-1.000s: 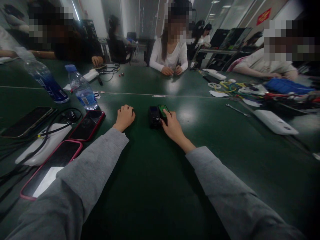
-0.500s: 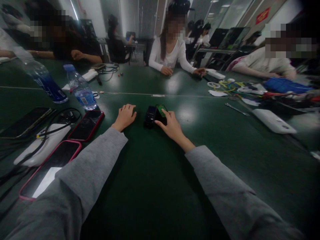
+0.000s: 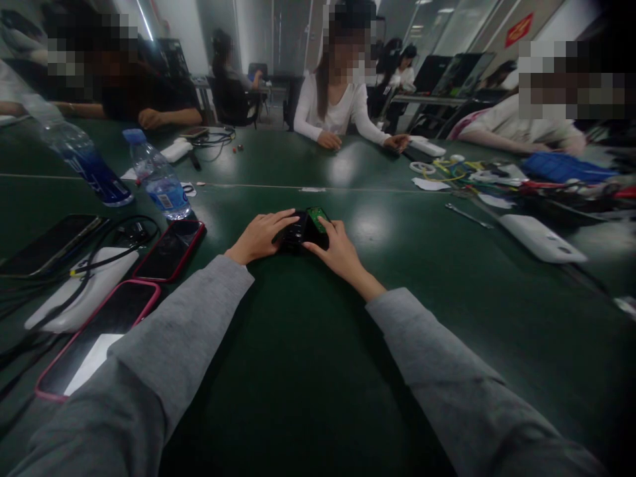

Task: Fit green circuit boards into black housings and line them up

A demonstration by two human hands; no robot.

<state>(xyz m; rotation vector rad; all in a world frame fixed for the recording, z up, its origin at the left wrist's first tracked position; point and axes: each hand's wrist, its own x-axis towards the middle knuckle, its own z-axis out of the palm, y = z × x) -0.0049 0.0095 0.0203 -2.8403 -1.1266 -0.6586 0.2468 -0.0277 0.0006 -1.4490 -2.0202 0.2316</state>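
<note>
Both hands on the black gear at centre frame now. The left hand has just come across and its fingers lie over the device, a dark block on the surface; half a second ago that hand sat off to the left, fingers raised, touching nothing. The device leans a bit differently too, though the fingers hide most of it. Right hand hasn't gone anywhere: index on the green board, thumb at the near edge, board gripped between them. Board sits just right of the device, tilted up against it or nearly so; joined or merely touching, can't tell from here. Can't tell either whether the left fingers are clamped or only resting. My read: work has gone from one-handed to two-handed, one hand per part, so the two pieces can be steadied or shifted against each other. Rest of the kit is well apart: red phone and pink phone at left and lower left, bottle upper left, wrench and white block at right. Neither hand is touching any of it.
</note>
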